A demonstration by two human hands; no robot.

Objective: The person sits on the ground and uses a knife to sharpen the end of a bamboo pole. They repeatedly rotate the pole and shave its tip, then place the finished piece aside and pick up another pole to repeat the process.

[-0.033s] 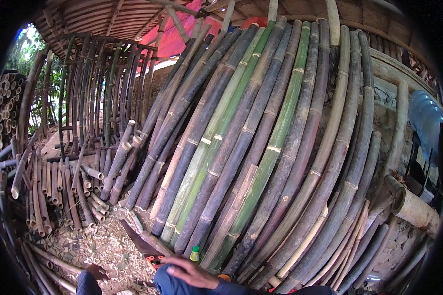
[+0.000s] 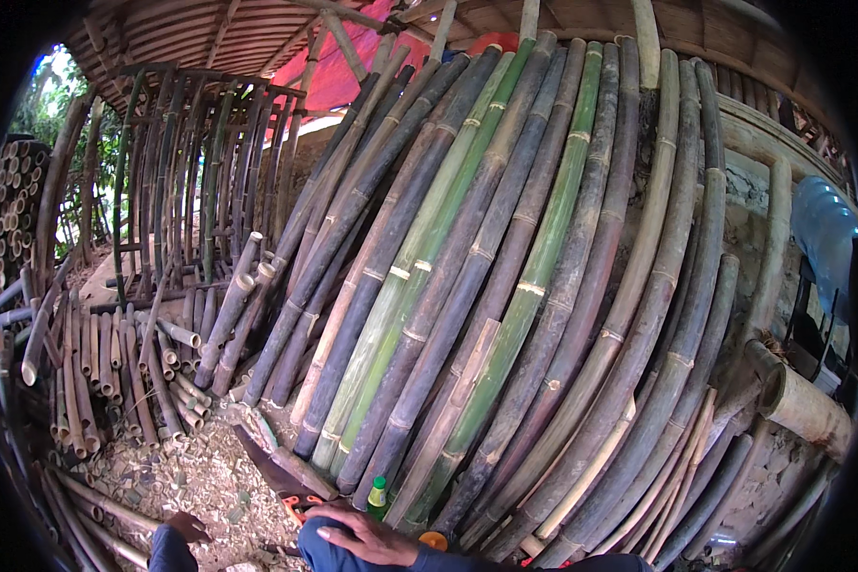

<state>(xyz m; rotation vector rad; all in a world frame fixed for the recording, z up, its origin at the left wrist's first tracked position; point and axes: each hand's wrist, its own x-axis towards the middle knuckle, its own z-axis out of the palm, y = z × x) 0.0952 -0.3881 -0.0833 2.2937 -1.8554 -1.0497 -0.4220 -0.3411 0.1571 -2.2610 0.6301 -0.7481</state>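
My right hand (image 2: 370,540) lies flat, fingers stretched out, on my blue-trousered knee (image 2: 322,545). Just beyond it stands a small green-capped bottle (image 2: 377,496) with a yellow label. A handsaw with a dark blade (image 2: 265,467) and orange handle (image 2: 300,505) rests beside the knee, partly hidden by it. At the lower left, my left hand (image 2: 189,527) hangs over the ground with its fingers loosely apart and holds nothing I can see. An orange round object (image 2: 434,541) shows beside my right wrist. Long bamboo poles (image 2: 477,253), green and dark brown, lean in a row ahead of me.
Short bamboo pieces (image 2: 124,372) are stacked at the left. Wood chips (image 2: 181,467) cover the ground. A bamboo rack (image 2: 191,181) stands at the back left, beside cut tubes (image 2: 10,214). A clear blue plastic jug (image 2: 823,234) is at the far right.
My right hand has dropped slightly lower on the knee, uncovering more of the bottle and the saw handle. My left hand looks unmoved.
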